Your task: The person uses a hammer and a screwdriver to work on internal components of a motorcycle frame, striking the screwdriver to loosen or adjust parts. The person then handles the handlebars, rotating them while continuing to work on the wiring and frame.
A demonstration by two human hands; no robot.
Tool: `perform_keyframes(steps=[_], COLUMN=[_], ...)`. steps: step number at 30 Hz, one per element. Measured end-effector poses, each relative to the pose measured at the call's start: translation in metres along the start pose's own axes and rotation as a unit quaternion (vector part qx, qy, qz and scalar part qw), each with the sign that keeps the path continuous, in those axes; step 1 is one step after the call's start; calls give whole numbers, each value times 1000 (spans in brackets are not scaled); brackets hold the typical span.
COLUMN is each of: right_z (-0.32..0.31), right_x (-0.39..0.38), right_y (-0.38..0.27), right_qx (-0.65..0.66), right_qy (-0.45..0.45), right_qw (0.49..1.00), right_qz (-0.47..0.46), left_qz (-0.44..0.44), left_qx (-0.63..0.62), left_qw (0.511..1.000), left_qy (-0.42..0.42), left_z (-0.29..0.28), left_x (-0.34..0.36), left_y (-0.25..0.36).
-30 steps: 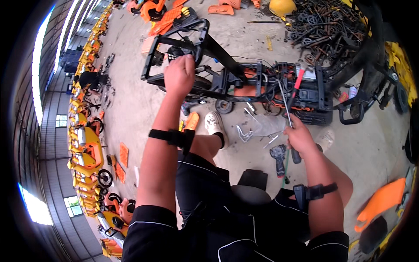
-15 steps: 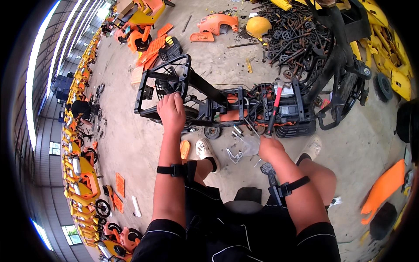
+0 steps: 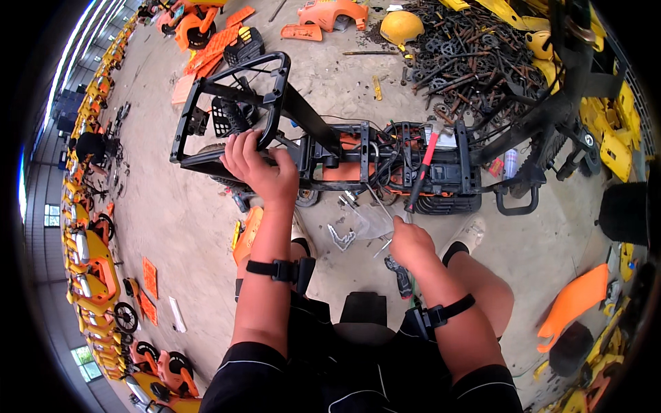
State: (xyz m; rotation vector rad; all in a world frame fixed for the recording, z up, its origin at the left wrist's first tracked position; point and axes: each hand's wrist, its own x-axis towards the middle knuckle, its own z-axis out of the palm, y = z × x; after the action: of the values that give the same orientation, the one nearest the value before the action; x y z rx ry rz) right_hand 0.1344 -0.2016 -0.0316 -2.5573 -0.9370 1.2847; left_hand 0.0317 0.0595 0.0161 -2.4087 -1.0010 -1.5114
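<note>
A black scooter frame lies across in front of me, with wiring and a battery section. My left hand is at its left end, fingers apart and bent over the lower rear bar; whether they press on it is unclear. My right hand is closed round a long thin metal rod that angles up to the frame's lower side; its handle is hidden. A hammer with a red handle rests on the frame. Below my right hand lies a cordless drill, near small metal parts on a clear bag.
Behind the frame are a heap of rusty metal parts, a yellow helmet-like piece and orange panels. Rows of scooters line the left, where a person crouches. Yellow panels and an orange panel lie right.
My left hand has loosened from a closed shape, its fingers now spread. My right hand has moved down and left with the rod, away from the hammer's handle. The view has shifted.
</note>
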Motion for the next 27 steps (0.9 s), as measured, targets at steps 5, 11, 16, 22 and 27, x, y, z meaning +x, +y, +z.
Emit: perform_keyframes(steps=[5, 11, 16, 22, 27], right_z=[18, 57, 79, 124, 161], right_x=[14, 42, 68, 95, 121], right_y=[-19, -30, -28, -21, -14], right_qx=[8, 53, 259, 348, 297], right_qy=[9, 15, -52, -74, -35], right_qw=[999, 997, 961, 929, 945], right_qz=[49, 46, 81, 105, 129], left_qz=[-7, -27, -9, -17, -12], left_qx=[-18, -43, -45, -67, -76], left_qw=[1000, 998, 998, 997, 996], left_qy=[-15, -23, -40, -34, -39], left_z=[2, -2, -4, -1, 0], left_x=[4, 4, 6, 5, 4], left_y=[0, -6, -12, -16, -17])
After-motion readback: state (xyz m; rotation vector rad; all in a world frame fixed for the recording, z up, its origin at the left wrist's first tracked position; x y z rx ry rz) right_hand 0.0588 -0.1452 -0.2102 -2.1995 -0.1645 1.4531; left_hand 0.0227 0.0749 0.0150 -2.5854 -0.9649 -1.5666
